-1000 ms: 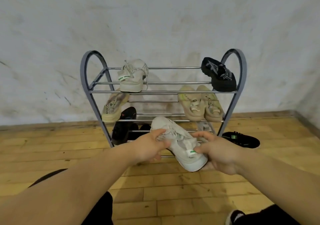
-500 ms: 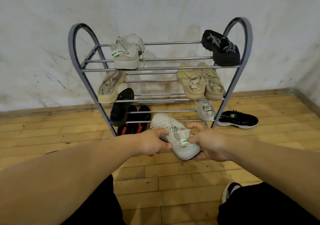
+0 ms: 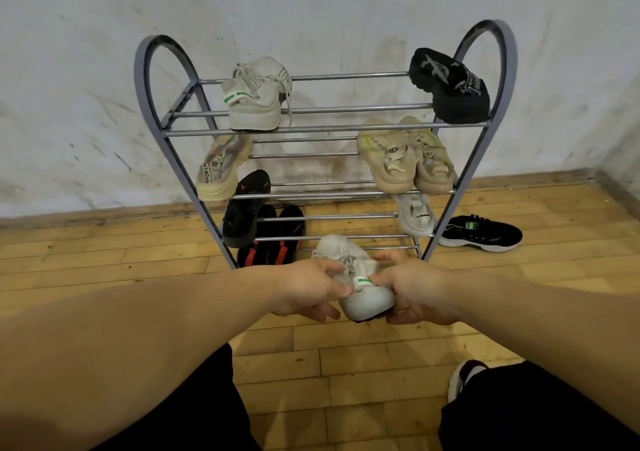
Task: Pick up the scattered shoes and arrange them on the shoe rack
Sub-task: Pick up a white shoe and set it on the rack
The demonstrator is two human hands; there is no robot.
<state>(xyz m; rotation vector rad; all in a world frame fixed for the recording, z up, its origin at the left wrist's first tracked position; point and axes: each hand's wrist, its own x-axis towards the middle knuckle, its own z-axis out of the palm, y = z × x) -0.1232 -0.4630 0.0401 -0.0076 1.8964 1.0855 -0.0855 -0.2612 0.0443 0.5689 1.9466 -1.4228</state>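
Both my hands hold a white sneaker (image 3: 360, 291) with a green heel tag, low in front of the grey metal shoe rack (image 3: 325, 131). My left hand (image 3: 308, 289) grips its left side and my right hand (image 3: 415, 289) grips its heel from the right. The toe points at the rack's lowest bars. On the top shelf sit a matching white sneaker (image 3: 258, 97) and a black shoe (image 3: 450, 85). Below are a beige pair (image 3: 405, 156) and a single beige shoe (image 3: 221, 166). Lower still are black shoes (image 3: 247, 208) and a white shoe (image 3: 415, 216).
A black sneaker with green marks (image 3: 483, 233) lies on the wooden floor right of the rack. The rack stands against a scuffed white wall. My knees in black trousers fill the bottom corners, with my own shoe (image 3: 462, 378) at lower right.
The view has moved closer to the rack and tilted. The white sneaker has gone down and forward, toward the lowest shelf. Both hands have stayed on it.
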